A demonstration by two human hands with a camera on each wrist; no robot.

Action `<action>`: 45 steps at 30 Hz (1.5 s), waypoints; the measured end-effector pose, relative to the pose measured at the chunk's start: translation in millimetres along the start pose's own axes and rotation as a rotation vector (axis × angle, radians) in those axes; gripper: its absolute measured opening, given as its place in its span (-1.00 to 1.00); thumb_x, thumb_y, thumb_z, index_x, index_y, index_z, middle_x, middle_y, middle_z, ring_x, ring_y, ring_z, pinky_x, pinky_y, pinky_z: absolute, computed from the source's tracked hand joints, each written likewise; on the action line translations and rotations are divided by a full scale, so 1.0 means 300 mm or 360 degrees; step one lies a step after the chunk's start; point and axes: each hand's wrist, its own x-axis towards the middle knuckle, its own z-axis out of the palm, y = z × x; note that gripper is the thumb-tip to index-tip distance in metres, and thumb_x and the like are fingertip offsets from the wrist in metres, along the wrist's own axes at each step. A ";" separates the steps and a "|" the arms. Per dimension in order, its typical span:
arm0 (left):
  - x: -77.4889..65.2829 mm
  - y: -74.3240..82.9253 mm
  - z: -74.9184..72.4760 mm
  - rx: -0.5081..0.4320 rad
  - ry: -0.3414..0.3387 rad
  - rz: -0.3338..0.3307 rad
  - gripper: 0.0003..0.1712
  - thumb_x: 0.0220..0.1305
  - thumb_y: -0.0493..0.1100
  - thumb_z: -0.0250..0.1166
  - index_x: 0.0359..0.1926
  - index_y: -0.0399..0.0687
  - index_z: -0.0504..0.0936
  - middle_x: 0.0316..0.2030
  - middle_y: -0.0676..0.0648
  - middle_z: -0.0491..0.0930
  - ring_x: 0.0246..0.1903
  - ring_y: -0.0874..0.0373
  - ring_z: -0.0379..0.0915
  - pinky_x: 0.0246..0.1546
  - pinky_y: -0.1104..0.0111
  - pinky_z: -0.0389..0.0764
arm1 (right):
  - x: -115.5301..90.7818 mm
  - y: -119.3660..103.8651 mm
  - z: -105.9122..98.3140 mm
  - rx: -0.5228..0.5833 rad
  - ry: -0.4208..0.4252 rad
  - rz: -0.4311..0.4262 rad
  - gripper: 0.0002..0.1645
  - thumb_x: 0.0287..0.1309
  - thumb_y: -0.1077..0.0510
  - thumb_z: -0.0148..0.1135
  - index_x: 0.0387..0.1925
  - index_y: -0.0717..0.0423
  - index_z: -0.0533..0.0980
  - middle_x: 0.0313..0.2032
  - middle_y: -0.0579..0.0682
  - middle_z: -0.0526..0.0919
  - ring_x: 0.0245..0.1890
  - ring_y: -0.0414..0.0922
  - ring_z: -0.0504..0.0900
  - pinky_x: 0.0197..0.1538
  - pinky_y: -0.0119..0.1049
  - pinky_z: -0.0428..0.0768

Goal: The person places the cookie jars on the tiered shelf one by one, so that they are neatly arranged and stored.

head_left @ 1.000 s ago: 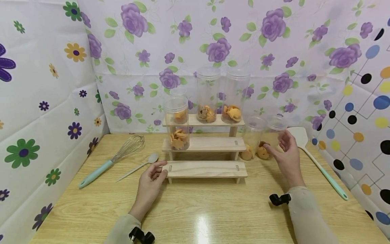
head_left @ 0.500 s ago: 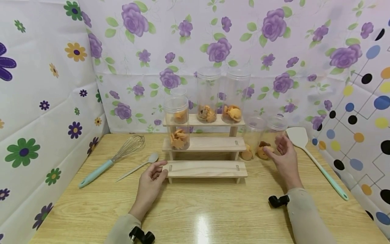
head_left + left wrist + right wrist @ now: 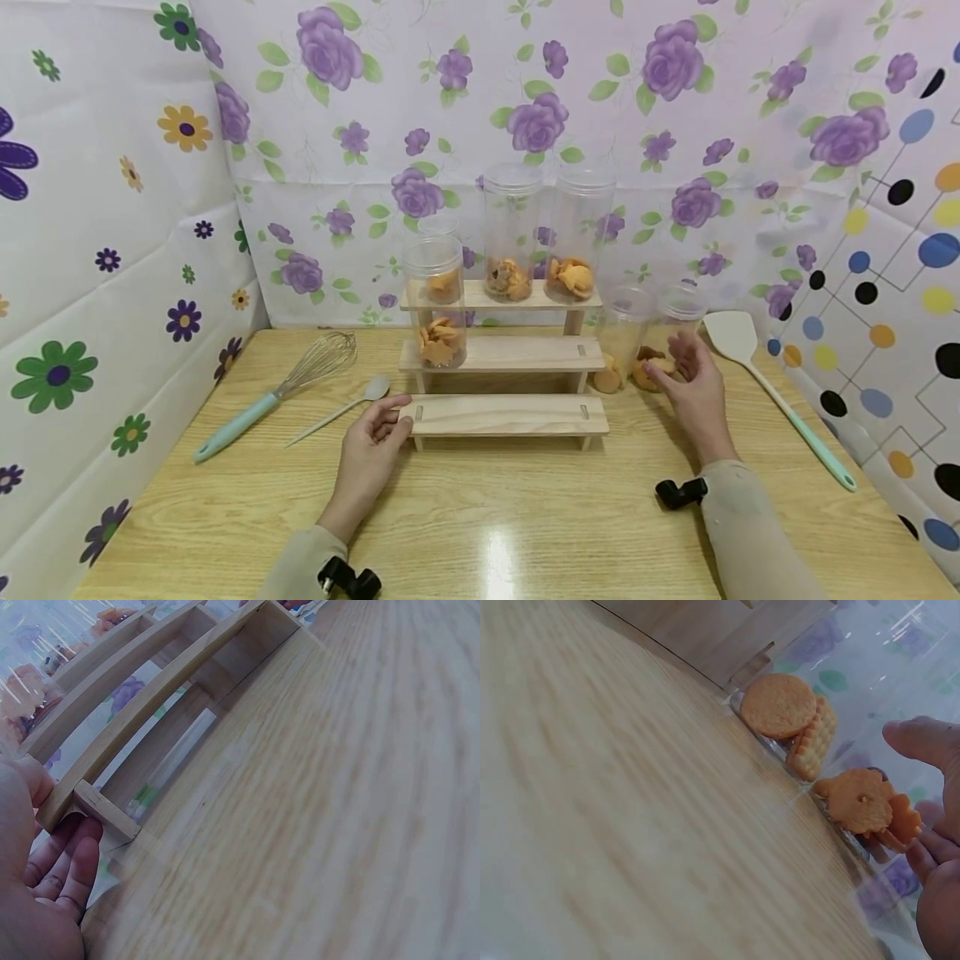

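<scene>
Rightmost jar [image 3: 665, 327] — within right grip [image 3: 698, 402], upright

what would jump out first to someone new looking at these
Likely the two tall clear jars on the top shelf of the wooden stand, before the purple-rose cloth. Then the left hand, gripping the left end of the lowest shelf, and the right hand, at the outer biscuit jar right of the stand.
</scene>
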 end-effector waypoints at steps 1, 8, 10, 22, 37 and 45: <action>0.000 0.000 0.000 -0.0002 0.0000 0.0000 -0.66 0.63 -0.23 0.37 0.32 -0.03 0.74 -0.04 -0.23 0.70 -0.16 0.21 0.67 -0.10 0.51 0.66 | 0.000 0.002 0.001 -0.0007 -0.0001 0.0001 0.03 0.41 0.14 0.58 0.72 0.11 0.24 0.55 0.27 0.47 0.55 0.17 0.44 0.54 -0.33 0.43; -0.001 0.001 0.001 0.0009 0.0003 -0.0012 -0.66 0.63 -0.23 0.37 0.32 -0.02 0.73 -0.05 -0.22 0.70 -0.16 0.20 0.67 -0.10 0.50 0.66 | 0.005 0.009 0.004 0.0000 0.0022 0.0004 -0.01 0.41 0.15 0.57 0.70 0.14 0.27 0.53 0.32 0.47 0.53 0.16 0.47 0.41 -0.56 0.46; -0.001 0.000 0.001 0.0009 0.0004 -0.0012 -0.66 0.63 -0.23 0.37 0.32 -0.01 0.74 -0.05 -0.22 0.69 -0.16 0.19 0.67 -0.09 0.50 0.67 | 0.005 0.008 0.005 -0.0002 0.0031 0.0008 -0.02 0.41 0.16 0.57 0.70 0.15 0.28 0.53 0.32 0.47 0.52 0.16 0.48 0.41 -0.54 0.46; -0.002 0.000 0.002 0.0014 -0.0004 -0.0027 -0.66 0.63 -0.22 0.37 0.33 0.00 0.73 -0.02 -0.21 0.69 -0.15 0.19 0.68 -0.08 0.49 0.67 | 0.000 -0.019 -0.001 0.0036 0.0111 0.0041 -0.02 0.36 0.15 0.62 0.67 0.14 0.33 0.53 0.24 0.51 0.52 0.09 0.49 0.58 -0.16 0.43; 0.001 0.001 0.001 0.0005 0.0001 -0.0027 -0.66 0.63 -0.23 0.37 0.33 -0.03 0.73 -0.01 -0.23 0.68 -0.15 0.21 0.66 -0.09 0.51 0.67 | 0.018 -0.129 -0.044 0.0000 0.0190 -0.0023 -0.09 0.35 0.03 0.64 0.61 -0.05 0.41 0.44 0.11 0.57 0.47 0.00 0.52 0.52 -0.21 0.45; 0.001 0.001 0.001 0.0005 0.0000 -0.0012 -0.66 0.63 -0.23 0.37 0.33 -0.05 0.73 -0.03 -0.24 0.69 -0.17 0.23 0.66 -0.09 0.52 0.67 | 0.025 -0.205 -0.077 -0.0021 0.0255 -0.0121 -0.09 0.31 0.11 0.66 0.60 -0.08 0.45 0.38 0.01 0.63 0.36 -0.10 0.58 0.41 -0.34 0.50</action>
